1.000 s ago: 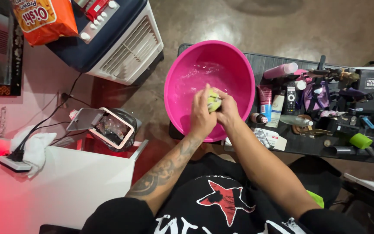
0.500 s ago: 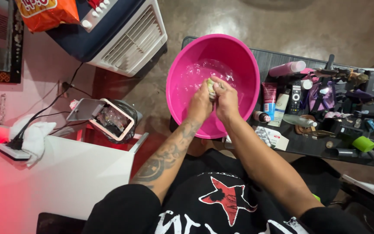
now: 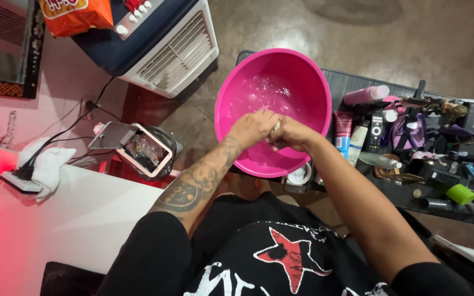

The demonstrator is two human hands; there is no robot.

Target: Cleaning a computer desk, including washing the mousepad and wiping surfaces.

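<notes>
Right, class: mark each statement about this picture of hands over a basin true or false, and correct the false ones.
1. Both hands meet over the pink basin. True.
2. The basin holds water. True.
3. The basin stands on the white table. False: it stands on the dark table with the clutter.
4. The left hand rests on the remote control. False: it is pressed against the right hand around a small pale item.
5. An orange snack bag lies on the air cooler. True.
</notes>
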